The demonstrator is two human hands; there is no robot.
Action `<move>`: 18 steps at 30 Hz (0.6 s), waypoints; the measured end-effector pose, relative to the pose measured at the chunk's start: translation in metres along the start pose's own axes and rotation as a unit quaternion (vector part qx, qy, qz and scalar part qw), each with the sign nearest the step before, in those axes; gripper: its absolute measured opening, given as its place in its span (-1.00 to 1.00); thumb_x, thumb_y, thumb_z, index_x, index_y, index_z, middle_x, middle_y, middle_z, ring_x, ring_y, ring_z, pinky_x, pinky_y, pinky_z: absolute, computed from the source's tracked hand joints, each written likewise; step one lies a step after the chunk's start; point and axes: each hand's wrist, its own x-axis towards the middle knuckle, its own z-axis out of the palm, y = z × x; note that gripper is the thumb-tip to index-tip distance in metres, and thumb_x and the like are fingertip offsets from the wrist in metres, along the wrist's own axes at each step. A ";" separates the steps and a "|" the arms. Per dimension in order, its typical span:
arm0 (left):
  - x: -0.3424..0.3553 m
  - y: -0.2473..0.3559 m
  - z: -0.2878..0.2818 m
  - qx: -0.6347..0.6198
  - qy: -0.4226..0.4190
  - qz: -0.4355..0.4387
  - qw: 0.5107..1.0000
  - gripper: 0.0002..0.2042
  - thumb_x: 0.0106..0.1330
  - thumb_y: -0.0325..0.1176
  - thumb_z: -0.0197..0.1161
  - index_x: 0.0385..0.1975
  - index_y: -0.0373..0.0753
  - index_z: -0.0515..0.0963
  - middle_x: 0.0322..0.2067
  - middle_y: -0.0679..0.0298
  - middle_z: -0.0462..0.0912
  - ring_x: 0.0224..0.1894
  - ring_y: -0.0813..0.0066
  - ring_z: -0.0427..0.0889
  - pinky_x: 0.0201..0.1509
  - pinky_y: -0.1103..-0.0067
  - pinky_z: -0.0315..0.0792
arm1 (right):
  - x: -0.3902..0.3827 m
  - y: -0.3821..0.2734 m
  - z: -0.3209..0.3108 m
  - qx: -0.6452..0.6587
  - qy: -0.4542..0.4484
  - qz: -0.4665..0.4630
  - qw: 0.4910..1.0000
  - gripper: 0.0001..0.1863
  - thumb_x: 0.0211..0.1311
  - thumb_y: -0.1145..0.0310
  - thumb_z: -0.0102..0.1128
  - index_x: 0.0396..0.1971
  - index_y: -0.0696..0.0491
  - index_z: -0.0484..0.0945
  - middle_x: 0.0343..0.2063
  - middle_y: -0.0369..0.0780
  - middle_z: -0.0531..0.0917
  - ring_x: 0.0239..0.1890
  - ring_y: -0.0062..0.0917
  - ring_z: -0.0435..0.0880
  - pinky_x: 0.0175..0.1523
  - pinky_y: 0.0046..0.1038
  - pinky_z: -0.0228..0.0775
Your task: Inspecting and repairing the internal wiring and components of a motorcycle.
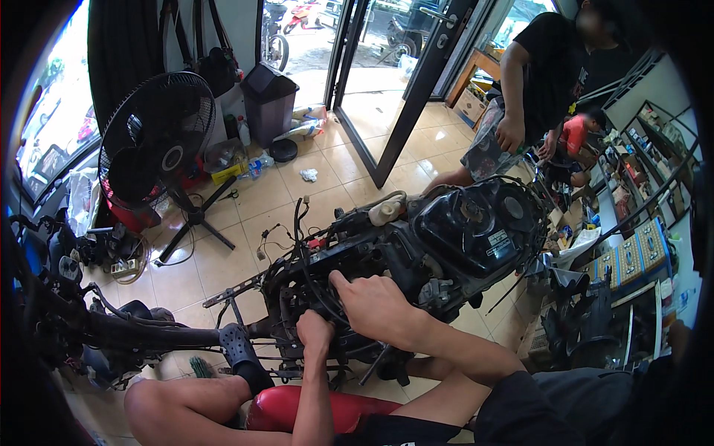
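Observation:
A stripped motorcycle frame with its engine parts and wiring exposed lies across the middle. My left hand is down among the dark parts and cables on the near side, with its fingers curled closed; whatever they grip is hidden. Just right of it, my right hand reaches over the frame with fingers bent inward and the thumb side up. What it holds, if anything, cannot be made out. Black cables rise beside the hands. The black fuel tank sits to the right, apart from both hands.
A standing fan and a bin are at the back left, near an open glass door. A person in black stands beyond the tank; another in red is farther right. A red cushion is beneath me.

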 end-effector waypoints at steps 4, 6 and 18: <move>-0.003 0.003 -0.003 -0.001 0.003 0.005 1.000 -0.65 -0.01 -0.28 0.50 -0.37 -0.48 0.68 -0.30 -0.22 0.70 -0.17 -0.14 0.72 -0.01 0.23 0.60 | -0.001 0.004 0.007 0.003 0.054 -0.039 0.998 -0.69 0.22 0.46 0.10 -0.04 0.18 0.42 -0.52 -0.02 0.68 -0.43 -0.11 0.74 -0.33 -0.15 0.55; -0.002 0.003 -0.003 -0.006 0.002 0.005 1.000 -0.65 -0.01 -0.29 0.49 -0.36 -0.48 0.68 -0.30 -0.23 0.70 -0.17 -0.14 0.72 0.00 0.23 0.60 | -0.001 0.003 0.008 0.000 0.037 -0.021 0.999 -0.67 0.19 0.49 0.11 -0.03 0.18 0.41 -0.52 -0.02 0.68 -0.43 -0.12 0.74 -0.34 -0.16 0.55; -0.005 0.006 -0.007 -0.008 -0.010 0.004 1.000 -0.67 0.02 -0.30 0.46 -0.36 -0.48 0.68 -0.29 -0.22 0.71 -0.16 -0.13 0.72 0.00 0.23 0.59 | 0.001 -0.001 0.001 0.008 0.024 -0.041 0.999 -0.63 0.16 0.51 0.15 -0.01 0.19 0.39 -0.53 -0.01 0.68 -0.40 -0.11 0.74 -0.32 -0.16 0.58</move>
